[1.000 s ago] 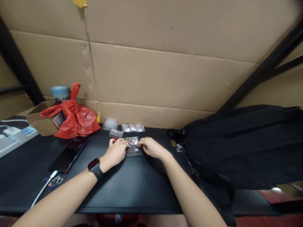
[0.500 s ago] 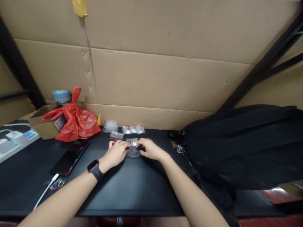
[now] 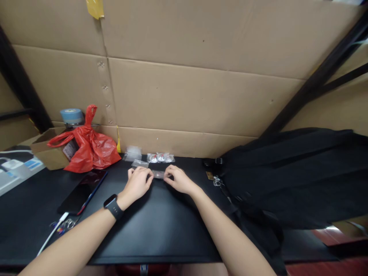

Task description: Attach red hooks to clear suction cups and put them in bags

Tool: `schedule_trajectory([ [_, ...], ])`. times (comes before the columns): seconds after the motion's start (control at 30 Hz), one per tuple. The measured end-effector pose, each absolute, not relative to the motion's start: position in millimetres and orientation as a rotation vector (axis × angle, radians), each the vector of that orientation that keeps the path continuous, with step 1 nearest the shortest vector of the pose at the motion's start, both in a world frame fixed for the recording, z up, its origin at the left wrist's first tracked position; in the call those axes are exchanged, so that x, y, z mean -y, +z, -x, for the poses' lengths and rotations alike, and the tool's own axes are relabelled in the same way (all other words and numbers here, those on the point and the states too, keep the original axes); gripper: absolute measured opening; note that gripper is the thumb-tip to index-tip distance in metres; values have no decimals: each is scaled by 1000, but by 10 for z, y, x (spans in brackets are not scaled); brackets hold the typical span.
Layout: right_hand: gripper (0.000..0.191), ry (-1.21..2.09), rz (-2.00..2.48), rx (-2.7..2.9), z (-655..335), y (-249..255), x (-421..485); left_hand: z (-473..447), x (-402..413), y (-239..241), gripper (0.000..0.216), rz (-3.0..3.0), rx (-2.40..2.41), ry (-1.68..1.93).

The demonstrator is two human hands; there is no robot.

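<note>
Between my hands is a small clear plastic bag [image 3: 158, 174] with a shiny round piece inside, a bit of red showing on it. My left hand [image 3: 139, 181], with a black watch on the wrist, pinches the bag's left end. On its right end the thumb and fingers of my right hand [image 3: 177, 178] are closed. The bag now looks like a narrow strip. Behind it lie several bagged shiny discs [image 3: 161, 157] with red marks. Flat clear bags [image 3: 133, 153] are stacked to their left, and another clear packet [image 3: 140, 163] sits just beyond my left hand.
On the left are a phone [image 3: 83, 191] with a white cable near it, a tied red plastic bag [image 3: 92, 147], a cardboard box [image 3: 48, 153] and a white power strip [image 3: 20, 174]. A black backpack [image 3: 287, 176] fills the right side. Cardboard [image 3: 184, 99] walls the back.
The lower flap of the clear bag, spread toward me before, is now folded up into a narrow strip. Both hands have closed on its ends.
</note>
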State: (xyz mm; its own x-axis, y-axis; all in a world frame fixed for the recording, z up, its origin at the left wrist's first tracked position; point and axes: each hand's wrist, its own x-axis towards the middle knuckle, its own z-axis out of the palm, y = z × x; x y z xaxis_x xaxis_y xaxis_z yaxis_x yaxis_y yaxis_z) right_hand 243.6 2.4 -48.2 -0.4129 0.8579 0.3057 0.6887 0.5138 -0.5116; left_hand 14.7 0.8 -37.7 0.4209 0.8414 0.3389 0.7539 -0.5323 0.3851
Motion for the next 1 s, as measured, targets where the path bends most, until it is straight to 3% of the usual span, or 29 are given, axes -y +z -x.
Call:
schedule_trajectory([
  [0.17,11,417,1322,2211,-2467,-457,-25,-148,-47,-432,15,-2402,-1448,765],
  [0.33,25,310,1423,2245,-2352,-503,3,-173,5,-415,42,-2380,-1510,735],
  [0.43,23,230,1495,2226,-2266,-534,17,-185,61,-381,36,-2519,-1504,620],
  [0.53,7,91,1523,2146,-2219,-499,46,-186,99,-377,30,-2656,-1513,565],
  [0.77,35,186,1323,2408,-2201,-402,119,-175,95,-404,34,-2713,-1573,495],
  [1.0,29,380,1406,2221,-2223,-435,45,-141,99,-362,23,-2728,-1583,481],
])
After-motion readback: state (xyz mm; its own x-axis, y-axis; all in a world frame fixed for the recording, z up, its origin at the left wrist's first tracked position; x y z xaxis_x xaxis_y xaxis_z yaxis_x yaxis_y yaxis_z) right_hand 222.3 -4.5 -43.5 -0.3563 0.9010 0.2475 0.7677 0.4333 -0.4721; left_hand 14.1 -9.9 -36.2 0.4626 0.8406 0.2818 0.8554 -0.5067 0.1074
